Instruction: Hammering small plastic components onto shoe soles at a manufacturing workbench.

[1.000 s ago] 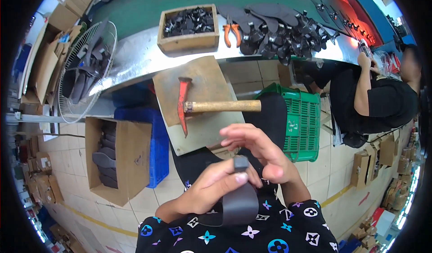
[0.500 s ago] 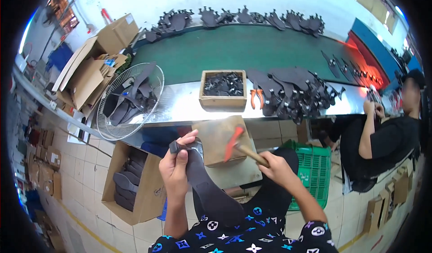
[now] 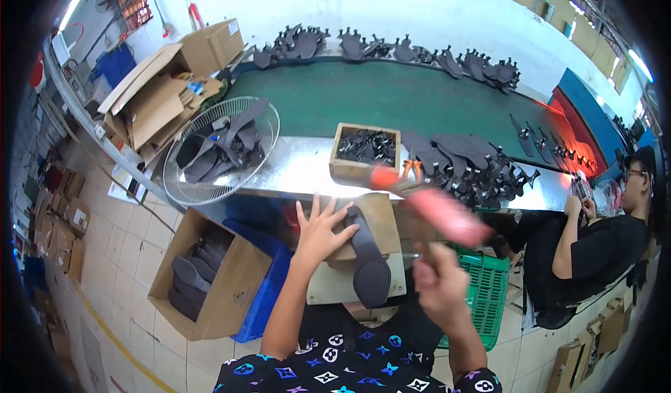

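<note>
A dark grey shoe insole (image 3: pixel 370 274) lies across the wooden block (image 3: pixel 390 219) in front of me, its wide end reaching toward my lap. My left hand (image 3: pixel 321 233) is spread open at the block's left side, thumb and forefinger beside the insole's narrow far end. Whether they press on it I cannot tell. Gripped by its wooden handle, a red hammer (image 3: pixel 447 215) is raised in my right hand (image 3: pixel 442 281) above the block's right side; both are blurred by motion. The heel piece at the insole's far end is hidden.
Beyond the block, a wooden box (image 3: pixel 365 172) of small black parts stands on the metal ledge. A wire basket (image 3: pixel 269 156) with insoles is left of it, piled heeled insoles (image 3: pixel 465 156) right. A cardboard box (image 3: pixel 234 291) and green crate (image 3: pixel 482 295) flank me. A co-worker (image 3: pixel 594 243) sits at right.
The insole has gone from upright in my left hand to lying on the block, and that hand has spread open. My right hand has lifted the hammer up and to the right.
</note>
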The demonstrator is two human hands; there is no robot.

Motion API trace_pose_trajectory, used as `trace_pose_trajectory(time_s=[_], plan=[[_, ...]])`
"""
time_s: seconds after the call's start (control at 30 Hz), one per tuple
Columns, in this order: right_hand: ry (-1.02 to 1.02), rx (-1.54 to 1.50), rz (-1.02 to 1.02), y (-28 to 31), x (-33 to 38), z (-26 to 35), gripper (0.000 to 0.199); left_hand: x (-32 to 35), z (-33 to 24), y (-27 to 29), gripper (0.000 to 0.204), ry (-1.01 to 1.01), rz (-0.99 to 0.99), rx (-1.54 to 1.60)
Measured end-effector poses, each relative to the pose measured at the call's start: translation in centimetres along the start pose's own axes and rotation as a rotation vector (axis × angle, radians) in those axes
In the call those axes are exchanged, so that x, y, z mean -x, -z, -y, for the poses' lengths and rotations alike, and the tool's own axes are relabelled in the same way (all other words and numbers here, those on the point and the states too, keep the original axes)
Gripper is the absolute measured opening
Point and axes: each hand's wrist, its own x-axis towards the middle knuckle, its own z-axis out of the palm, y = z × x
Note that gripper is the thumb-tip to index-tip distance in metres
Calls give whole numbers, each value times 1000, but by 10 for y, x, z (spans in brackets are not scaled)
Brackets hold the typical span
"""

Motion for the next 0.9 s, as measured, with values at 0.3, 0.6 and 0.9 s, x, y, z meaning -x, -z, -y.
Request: trace_pose_trajectory(time_s=[0.3, 0.6, 0.9], plan=[[-81, 142, 160, -40, 0, -17, 12, 10, 15, 1, 68, -44, 137, 47], [-28, 208, 250, -60, -9, -51, 11, -9, 13, 1, 66, -62, 116, 48], [37, 62, -97, -12, -27, -5, 13, 31, -13, 7, 25, -306, -144, 490]])
